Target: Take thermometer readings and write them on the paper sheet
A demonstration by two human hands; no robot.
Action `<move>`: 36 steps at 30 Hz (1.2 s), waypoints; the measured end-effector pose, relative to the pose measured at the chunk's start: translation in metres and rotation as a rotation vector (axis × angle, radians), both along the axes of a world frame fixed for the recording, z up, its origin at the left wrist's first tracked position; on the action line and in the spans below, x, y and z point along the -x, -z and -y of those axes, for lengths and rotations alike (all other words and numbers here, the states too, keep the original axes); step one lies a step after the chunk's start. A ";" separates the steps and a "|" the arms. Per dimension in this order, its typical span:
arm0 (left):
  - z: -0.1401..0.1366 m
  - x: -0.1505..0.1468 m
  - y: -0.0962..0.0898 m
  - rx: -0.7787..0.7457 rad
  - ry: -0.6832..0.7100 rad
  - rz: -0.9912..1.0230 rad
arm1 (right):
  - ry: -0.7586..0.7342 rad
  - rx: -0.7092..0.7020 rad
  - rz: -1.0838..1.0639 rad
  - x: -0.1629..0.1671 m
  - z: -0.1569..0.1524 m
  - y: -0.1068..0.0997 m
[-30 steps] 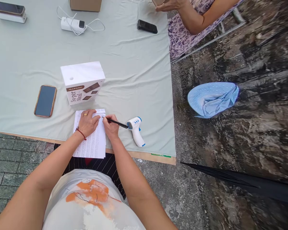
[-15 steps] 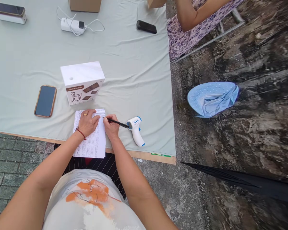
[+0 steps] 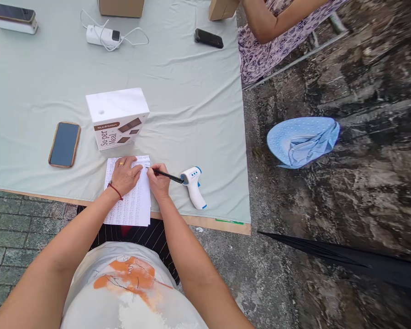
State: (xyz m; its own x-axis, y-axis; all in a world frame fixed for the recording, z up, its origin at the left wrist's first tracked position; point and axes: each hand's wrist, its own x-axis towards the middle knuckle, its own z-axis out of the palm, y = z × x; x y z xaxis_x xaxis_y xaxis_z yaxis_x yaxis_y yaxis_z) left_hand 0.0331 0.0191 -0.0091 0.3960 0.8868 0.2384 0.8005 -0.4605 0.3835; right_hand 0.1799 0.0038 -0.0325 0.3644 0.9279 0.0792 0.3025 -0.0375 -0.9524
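Note:
A stack of printed paper sheets (image 3: 133, 209) lies at the table's front edge and hangs a little over it. My left hand (image 3: 125, 177) rests flat on the upper part of the sheets, fingers stretched out. With my right hand (image 3: 160, 184) I grip a black pen (image 3: 173, 176), its tip at the top right of the paper. The pen's back end reaches a white and blue infrared thermometer (image 3: 195, 191) lying to the right; whether they touch I cannot tell. Just beyond the paper stands a white and brown "Super Meal" box (image 3: 118, 103).
On the cloth-covered table (image 3: 198, 123) lie a phone (image 3: 65, 144) at left, a white power bank with cable (image 3: 102, 37) and a black case (image 3: 208, 38). A cardboard box (image 3: 121, 7) stands farther back. A person's arm (image 3: 267, 23) is at top right; a blue hat (image 3: 303, 141) lies beyond the table.
At the top right the other person's arm and a small cardboard box have shifted slightly toward the table and downward in view. My hands and the pen stay practically in place.

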 end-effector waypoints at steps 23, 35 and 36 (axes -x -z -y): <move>0.000 0.000 0.001 -0.005 0.011 -0.004 | 0.170 -0.107 -0.013 -0.004 0.003 0.001; -0.002 0.024 -0.008 -0.161 -0.236 0.386 | -0.044 -0.137 0.341 -0.030 -0.016 0.025; -0.002 0.030 -0.009 -0.195 -0.277 0.417 | -0.055 -0.130 0.370 -0.035 -0.018 0.027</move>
State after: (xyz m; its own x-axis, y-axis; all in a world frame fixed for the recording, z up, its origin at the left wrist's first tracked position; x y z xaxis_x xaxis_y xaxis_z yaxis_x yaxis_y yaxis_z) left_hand 0.0028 0.0209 0.0003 -0.0099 0.8679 0.4966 0.7002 -0.3486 0.6231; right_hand 0.2147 0.0222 -0.0591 0.2389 0.9189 0.3138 0.6241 0.1022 -0.7746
